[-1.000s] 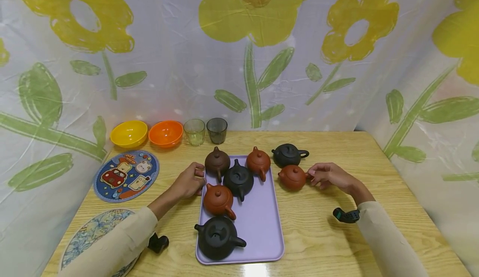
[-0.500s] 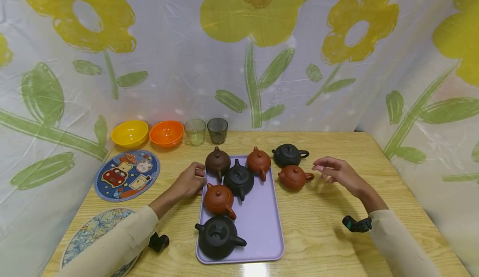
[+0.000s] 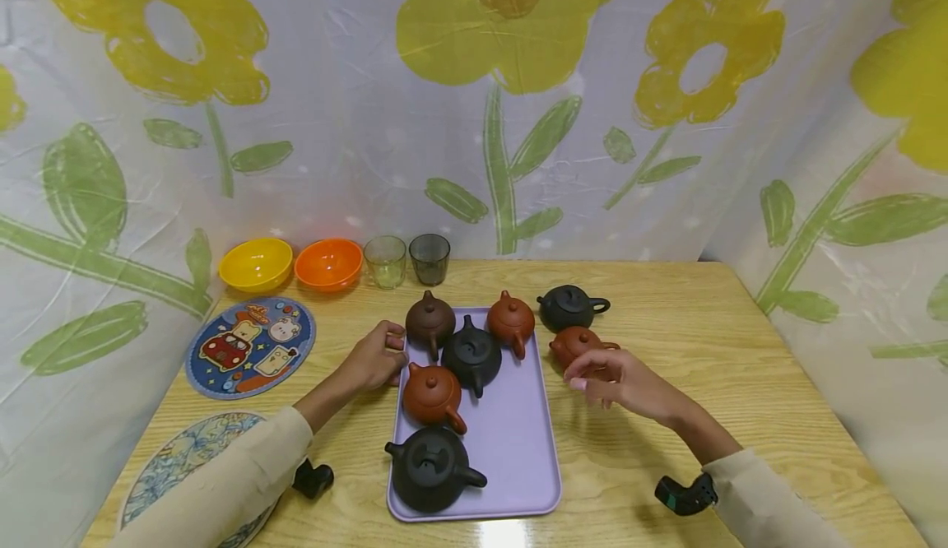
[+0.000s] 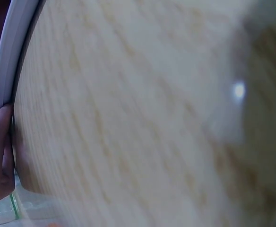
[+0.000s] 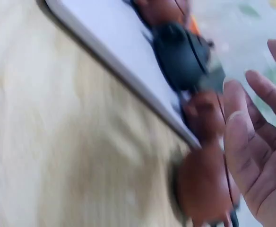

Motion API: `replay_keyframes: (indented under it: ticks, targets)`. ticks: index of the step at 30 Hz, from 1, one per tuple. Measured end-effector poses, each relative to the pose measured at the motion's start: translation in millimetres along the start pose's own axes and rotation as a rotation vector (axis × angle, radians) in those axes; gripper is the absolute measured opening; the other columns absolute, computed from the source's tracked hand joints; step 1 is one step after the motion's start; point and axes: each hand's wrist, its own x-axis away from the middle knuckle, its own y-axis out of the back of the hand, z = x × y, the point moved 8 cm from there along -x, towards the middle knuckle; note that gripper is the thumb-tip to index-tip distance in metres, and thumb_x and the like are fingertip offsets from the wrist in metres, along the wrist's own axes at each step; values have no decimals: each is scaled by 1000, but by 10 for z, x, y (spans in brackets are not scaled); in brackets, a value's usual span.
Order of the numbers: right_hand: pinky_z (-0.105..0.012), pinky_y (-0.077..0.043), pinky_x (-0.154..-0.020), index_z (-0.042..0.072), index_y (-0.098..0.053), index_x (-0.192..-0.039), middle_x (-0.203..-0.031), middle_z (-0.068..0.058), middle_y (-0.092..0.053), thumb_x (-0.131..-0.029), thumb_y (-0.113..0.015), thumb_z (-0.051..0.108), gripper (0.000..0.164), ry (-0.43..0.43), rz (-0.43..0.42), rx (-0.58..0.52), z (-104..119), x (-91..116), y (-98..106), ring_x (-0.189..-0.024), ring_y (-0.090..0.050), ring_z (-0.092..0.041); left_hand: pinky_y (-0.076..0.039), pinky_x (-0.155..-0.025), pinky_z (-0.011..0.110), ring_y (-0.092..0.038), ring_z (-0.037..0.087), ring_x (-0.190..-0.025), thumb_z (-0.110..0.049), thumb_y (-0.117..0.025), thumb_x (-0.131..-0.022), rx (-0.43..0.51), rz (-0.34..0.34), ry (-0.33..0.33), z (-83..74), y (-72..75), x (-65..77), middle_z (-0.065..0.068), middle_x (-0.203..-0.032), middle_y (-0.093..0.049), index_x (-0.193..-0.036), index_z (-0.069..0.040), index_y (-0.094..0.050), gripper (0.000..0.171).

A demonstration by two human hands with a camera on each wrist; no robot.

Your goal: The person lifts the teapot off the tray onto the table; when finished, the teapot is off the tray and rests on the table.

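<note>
My left hand point(image 3: 374, 359) grips the left rim of a lilac tray point(image 3: 511, 441); in the left wrist view its fingers point(image 4: 2, 137) meet the tray edge. Several teapots stand on the tray: a dark brown one point(image 3: 429, 319), red-brown ones and black ones, including a large black teapot point(image 3: 429, 474) at the front. Right of the tray, on the table, stand a red-brown teapot point(image 3: 573, 344) and a black teapot point(image 3: 566, 309). My right hand point(image 3: 625, 379) hovers in front of that red-brown teapot, partly covering it, fingers loosely bent and holding nothing.
Yellow point(image 3: 256, 266) and orange point(image 3: 329, 266) bowls stand at the back left, beside a clear glass point(image 3: 385, 262) and a grey glass point(image 3: 430, 259). Two round mats lie left, a blue cartoon mat point(image 3: 250, 348) and a patterned mat point(image 3: 185, 449) partly under my sleeve.
My right hand let go of the red-brown teapot's handle, drew back to the right, then came left and nearer in front of that teapot. My left hand has stayed at the tray rim.
</note>
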Motion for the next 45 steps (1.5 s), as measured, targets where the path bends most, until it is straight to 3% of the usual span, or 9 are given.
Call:
replay_keyframes:
  ticks: [7, 16, 23, 28, 36, 45]
  targets:
    - [-24, -51, -59, 1, -71, -108, -86, -16, -68, -97, -64, 21, 24, 8, 99, -48, 100, -118, -549, -67, -61, -16, -58, -57, 30, -61, 22, -74, -1, -57, -89, -10, 3, -5, -4, -14, -9, 26, -119, -54, -132, 4, -44, 45]
    - [-21, -49, -56, 13, -74, -99, -79, -18, -69, -95, -68, 29, 18, -56, 161, -100, 152, -194, -1045, -65, -60, -10, -58, -57, 31, -61, 22, -79, 0, -58, -90, -10, 7, 20, 28, -33, -41, 25, -122, -54, -134, 2, -44, 46]
    - [-17, -46, -56, 11, -75, -95, -81, 6, -65, -94, -69, 30, 20, -71, 211, -136, 168, -203, -1352, -62, -55, -4, -59, -58, 32, -61, 22, -81, 0, -58, -90, -4, 11, 19, 7, -42, -41, 25, -123, -54, -134, 2, -44, 46]
    - [-16, -41, -52, 9, -76, -93, -77, 8, -64, -94, -69, 30, 22, -85, 223, -153, 191, -200, -1485, -60, -55, -5, -59, -59, 33, -62, 24, -84, 1, -57, -89, -14, 9, 7, 1, -42, -47, 27, -123, -55, -134, 4, -44, 47]
    - [-14, -41, -56, 5, -75, -93, -77, 9, -59, -93, -71, 23, 19, -29, 242, -145, 240, -225, -1584, -63, -51, 1, -59, -58, 32, -63, 22, -80, -1, -57, -89, -20, 7, 12, 9, -24, -34, 27, -124, -55, -135, 3, -44, 49]
    - [-16, -38, -48, 3, -73, -88, -67, 6, -58, -95, -67, 28, 27, -76, 269, -176, 246, -271, -1689, -53, -48, -1, -59, -58, 33, -62, 22, -80, 0, -57, -89, -8, 2, 15, 21, -2, -24, 27, -123, -54, -134, 4, -44, 47]
